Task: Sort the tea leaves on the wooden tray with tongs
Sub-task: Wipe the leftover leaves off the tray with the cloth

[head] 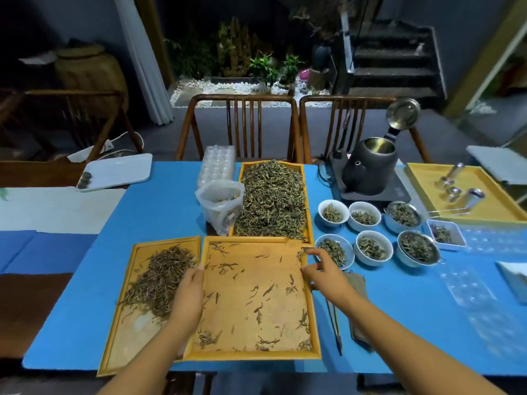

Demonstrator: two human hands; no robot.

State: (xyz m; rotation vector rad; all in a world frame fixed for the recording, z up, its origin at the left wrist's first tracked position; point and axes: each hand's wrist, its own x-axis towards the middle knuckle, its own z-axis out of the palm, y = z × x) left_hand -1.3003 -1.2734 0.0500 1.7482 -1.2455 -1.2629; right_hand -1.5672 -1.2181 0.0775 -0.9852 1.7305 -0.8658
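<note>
on wooden tray, sparse dark curled tea leaves, scattered

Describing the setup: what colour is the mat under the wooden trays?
Bright blue mat, clearest in the head view.

Lighting: strong overhead light on the desk; blue cover and wooden trays bright and saturated. Room beyond dim; far left corner and stairs at far right nearly black. Plants at far centre lit separately, mid-bright.
Shadows: soft and short, falling close under the bowls and kettle.
Glare: bright reflections on the kettle lid and on the metal tools at right; pale sheen on the white tray at far left.
Sharpness: centre fairly crisp; leaves soft in fine detail. Right edge smeared, clear plastic moulds blurred.
Distortion: wide-angle bowing; desk edges and chair backs curve, corners stretched.
</note>
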